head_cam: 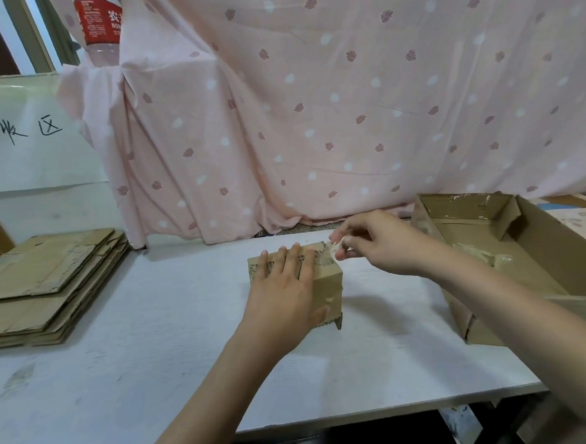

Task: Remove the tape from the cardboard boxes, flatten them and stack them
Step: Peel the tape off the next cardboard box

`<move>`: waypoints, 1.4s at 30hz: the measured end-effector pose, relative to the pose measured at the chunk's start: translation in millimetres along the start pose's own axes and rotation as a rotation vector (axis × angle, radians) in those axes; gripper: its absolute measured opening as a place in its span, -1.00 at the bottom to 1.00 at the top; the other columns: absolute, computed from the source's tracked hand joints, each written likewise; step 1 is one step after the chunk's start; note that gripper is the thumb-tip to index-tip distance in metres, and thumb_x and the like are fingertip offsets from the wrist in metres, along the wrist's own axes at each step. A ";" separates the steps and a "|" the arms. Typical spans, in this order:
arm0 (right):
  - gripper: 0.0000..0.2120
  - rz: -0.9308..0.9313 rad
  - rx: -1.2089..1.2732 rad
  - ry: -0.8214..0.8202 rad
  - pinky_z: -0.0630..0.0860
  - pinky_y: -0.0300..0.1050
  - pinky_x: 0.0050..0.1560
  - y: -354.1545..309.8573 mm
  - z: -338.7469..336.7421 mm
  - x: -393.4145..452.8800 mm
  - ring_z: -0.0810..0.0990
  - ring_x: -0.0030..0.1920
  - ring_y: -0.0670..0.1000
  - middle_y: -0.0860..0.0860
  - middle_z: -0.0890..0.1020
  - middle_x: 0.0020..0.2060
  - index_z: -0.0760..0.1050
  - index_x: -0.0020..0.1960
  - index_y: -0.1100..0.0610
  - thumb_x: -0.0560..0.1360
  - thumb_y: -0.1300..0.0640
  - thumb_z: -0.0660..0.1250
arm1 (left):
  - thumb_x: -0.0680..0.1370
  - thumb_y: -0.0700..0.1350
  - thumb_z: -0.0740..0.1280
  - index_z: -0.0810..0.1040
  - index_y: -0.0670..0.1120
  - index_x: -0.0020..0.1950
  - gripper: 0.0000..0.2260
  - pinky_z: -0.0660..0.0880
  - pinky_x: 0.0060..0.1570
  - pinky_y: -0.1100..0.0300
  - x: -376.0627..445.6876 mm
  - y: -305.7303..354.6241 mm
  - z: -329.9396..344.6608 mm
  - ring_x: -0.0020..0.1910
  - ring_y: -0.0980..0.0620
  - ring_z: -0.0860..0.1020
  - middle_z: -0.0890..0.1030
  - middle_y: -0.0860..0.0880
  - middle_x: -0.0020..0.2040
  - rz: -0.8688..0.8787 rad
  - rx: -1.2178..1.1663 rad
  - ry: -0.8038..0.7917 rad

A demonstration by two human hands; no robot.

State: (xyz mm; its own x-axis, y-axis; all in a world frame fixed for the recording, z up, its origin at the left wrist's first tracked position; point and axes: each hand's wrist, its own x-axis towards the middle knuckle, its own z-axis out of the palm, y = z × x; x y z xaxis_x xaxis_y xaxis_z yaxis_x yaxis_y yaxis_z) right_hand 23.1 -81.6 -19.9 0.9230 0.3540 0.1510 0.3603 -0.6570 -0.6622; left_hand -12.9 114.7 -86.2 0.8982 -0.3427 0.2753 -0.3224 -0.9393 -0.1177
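Closest to the camera are the two bare forearms reaching in from the near edge, over a white table with a faint wood grain and a few grey scuffs on its left side.

The left hand lies flat on top of a small cardboard box at mid-table, fingers straight and a little spread, thumb down over the near side. It covers most of the lid, so the top flaps are hard to read. The right hand is at the box's far right corner, fingertips pinched together on a bit of clear tape that lifts off that corner. The tape is thin, see-through and partly blurred, so how much of it is off the box I can't tell.

Just right of the hands sits a big open carton, plain brown, with crumpled clear tape scraps lying inside. The right forearm crosses in front of its near wall and the picture edge cuts off its right side.

Far left on the table is a stack of flattened boxes, corrugated edges showing, well apart from the small box.

Behind everything hangs a pink cloth with leaf prints and white dots, wrinkled, draped down to the table's far edge. A plastic bottle with a red label pokes up top left, cut off by the frame. Under it, a white sheet with handwritten characters.
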 end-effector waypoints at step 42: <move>-0.80 -0.081 0.170 0.106 0.50 -0.27 -0.13 24.4 36.3 -9.3 0.63 -0.33 -0.02 -0.01 0.67 -0.30 0.63 0.05 -0.07 0.48 0.15 0.50 | 0.60 0.27 0.13 0.00 0.03 0.57 -0.36 -0.05 0.52 -0.13 -17.6 -24.1 37.8 0.59 -0.05 0.03 0.05 -0.07 0.61 0.068 0.005 -0.005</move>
State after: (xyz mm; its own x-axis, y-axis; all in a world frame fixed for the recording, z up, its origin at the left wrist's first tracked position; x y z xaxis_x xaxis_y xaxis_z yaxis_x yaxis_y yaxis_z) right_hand 18.4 -76.8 -64.1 0.9041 0.3233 0.2795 0.4145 -0.5041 -0.7577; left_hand -9.7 144.0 -124.3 0.8756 -0.4058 0.2621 -0.3814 -0.9137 -0.1403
